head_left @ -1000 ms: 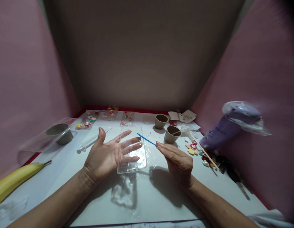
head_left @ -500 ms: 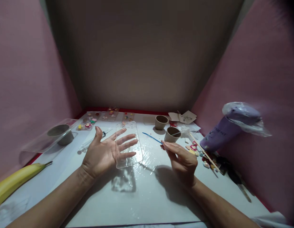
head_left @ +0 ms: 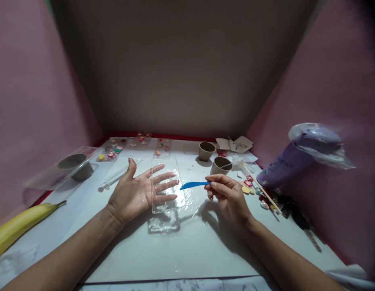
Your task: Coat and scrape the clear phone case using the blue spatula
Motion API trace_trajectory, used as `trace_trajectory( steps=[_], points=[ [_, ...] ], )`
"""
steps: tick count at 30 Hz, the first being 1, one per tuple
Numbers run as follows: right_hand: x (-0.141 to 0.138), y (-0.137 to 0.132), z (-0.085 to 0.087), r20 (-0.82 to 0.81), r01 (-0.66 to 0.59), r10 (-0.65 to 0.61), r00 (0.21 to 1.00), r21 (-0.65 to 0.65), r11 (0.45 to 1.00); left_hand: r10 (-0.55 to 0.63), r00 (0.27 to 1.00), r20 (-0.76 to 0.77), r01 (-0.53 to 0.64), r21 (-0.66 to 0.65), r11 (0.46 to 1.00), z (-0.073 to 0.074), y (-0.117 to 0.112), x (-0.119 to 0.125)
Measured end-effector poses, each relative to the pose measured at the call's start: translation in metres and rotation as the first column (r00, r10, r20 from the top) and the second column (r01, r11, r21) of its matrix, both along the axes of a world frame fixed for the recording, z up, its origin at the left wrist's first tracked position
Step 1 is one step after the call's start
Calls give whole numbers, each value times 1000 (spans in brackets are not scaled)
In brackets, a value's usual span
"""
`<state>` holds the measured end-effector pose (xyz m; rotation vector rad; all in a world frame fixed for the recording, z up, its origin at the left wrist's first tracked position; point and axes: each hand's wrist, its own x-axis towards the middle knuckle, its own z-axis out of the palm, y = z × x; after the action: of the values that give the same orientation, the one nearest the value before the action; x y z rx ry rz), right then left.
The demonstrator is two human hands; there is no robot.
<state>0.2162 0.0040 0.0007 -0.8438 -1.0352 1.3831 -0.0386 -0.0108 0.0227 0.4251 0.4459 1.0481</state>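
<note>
My left hand (head_left: 135, 192) is palm up with its fingers stretched out, and a clear phone case (head_left: 172, 198) rests across those fingers above the white table (head_left: 187, 250). My right hand (head_left: 228, 198) pinches the handle of a small blue spatula (head_left: 191, 185), whose flat blade points left toward the case's right edge. The blade is close to the case but apart from it. A sheet of clear wrinkled film (head_left: 193, 202) lies on the table under both.
Two brown paper cups (head_left: 220, 165) stand behind my right hand, beside loose charms (head_left: 246, 188) and a wooden stick (head_left: 261, 190). A wrapped purple bottle (head_left: 296, 159) leans at right. Decorated cases (head_left: 138, 143) lie at the back. A clear box with a bowl (head_left: 73, 165), a syringe (head_left: 117, 176) and a banana (head_left: 20, 224) are left.
My right hand has turned the blue spatula from pointing away up-left to lying level, blade toward the case. My left hand with the case stays nearly still.
</note>
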Motion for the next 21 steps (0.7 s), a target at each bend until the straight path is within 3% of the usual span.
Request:
trace_trajectory(
  steps=[4, 7, 11, 15, 21],
  points=[
    [0, -4, -1, 17, -68, 68, 998, 18, 998, 47, 999, -9, -47, -29, 998, -1, 1, 0],
    [0, -10, -2, 113, -148, 135, 984, 111, 983, 92, 996, -15, -93, -40, 995, -1, 2, 0],
    [-2, -17, 0, 350, -289, 169, 921, 327, 900, 138, 990, -31, -139, -43, 989, -1, 3, 0],
    [-6, -21, 1, 485, -268, -49, 873, 561, 783, 184, 982, -37, -185, -18, 983, -1, 3, 1],
    [-7, -26, 1, 458, -137, -345, 819, 741, 658, 237, 970, -50, -235, 44, 971, -1, 0, 1]
  ],
)
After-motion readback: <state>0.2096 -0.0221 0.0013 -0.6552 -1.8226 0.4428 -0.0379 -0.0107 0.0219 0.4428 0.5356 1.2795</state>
